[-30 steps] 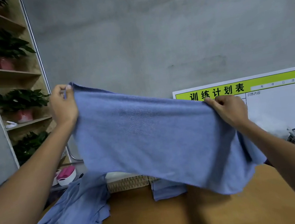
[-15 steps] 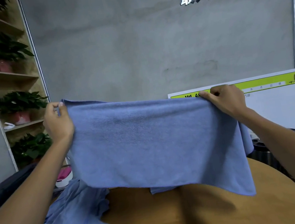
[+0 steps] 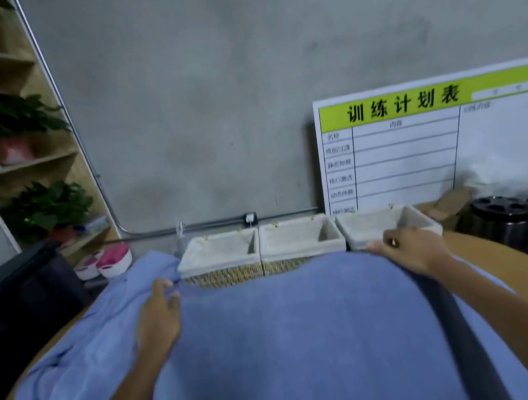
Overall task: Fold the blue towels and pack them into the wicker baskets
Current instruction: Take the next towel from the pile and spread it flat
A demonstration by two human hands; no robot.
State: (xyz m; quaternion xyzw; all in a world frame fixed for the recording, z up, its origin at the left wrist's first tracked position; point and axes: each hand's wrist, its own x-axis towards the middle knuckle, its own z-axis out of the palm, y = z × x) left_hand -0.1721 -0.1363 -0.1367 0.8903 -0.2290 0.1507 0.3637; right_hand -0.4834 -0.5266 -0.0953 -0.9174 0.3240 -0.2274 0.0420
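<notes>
Blue towel (image 3: 307, 344) spread flat on round wooden table (image 3: 509, 256), long axis left-right, far edge at the 3 wicker baskets (image 3: 302, 248). Left hand (image 3: 159, 315) at far-left corner, fingers loosely curled on the edge, grip unclear through blur. Right hand (image 3: 411, 249) at far-right corner, fingers curled, pinching the edge. Loose towel pile (image 3: 75, 356) just left, touching.

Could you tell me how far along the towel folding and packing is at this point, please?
Nothing looks packed: the three baskets show only bare liners. In hand is one blue towel, spread flat and unfolded on the table, with the left hand and right hand at its far corners. Left to do: fold it, then the crumpled towels alongside, and pack them all.
</notes>
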